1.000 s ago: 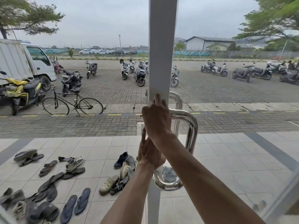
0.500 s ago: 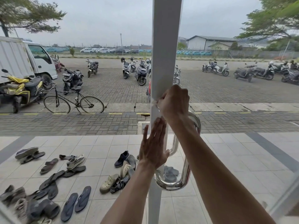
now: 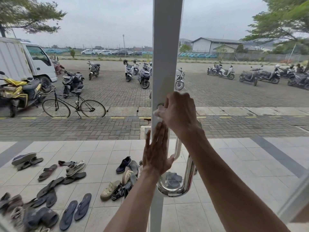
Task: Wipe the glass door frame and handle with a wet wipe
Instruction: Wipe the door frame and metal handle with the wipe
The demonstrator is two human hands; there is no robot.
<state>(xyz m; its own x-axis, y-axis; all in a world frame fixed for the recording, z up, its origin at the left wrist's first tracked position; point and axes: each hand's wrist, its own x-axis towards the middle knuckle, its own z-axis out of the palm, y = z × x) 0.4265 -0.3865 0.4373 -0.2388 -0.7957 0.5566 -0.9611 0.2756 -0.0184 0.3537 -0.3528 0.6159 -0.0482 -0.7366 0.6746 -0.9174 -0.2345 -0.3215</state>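
Observation:
A white vertical door frame (image 3: 167, 47) runs up the middle of the head view. A polished chrome U-shaped handle (image 3: 188, 174) is fixed to it low down. My right hand (image 3: 179, 113) presses a white wet wipe (image 3: 158, 113) against the frame just above the handle's upper mount. Below it, my left hand (image 3: 157, 153) lies flat on the frame with fingers straight, holding nothing. The handle's top end is hidden behind my right wrist.
Glass panes flank the frame on both sides. Outside, several shoes and sandals (image 3: 73, 169) lie on a tiled porch. Beyond are a bicycle (image 3: 73, 106), parked motorbikes (image 3: 143, 76) and a white truck (image 3: 25, 61). A second frame edge (image 3: 294, 203) is at the lower right.
My right hand with the wipe has slid up the frame from the handle's top. My left hand has shifted a little higher along the frame, staying flat.

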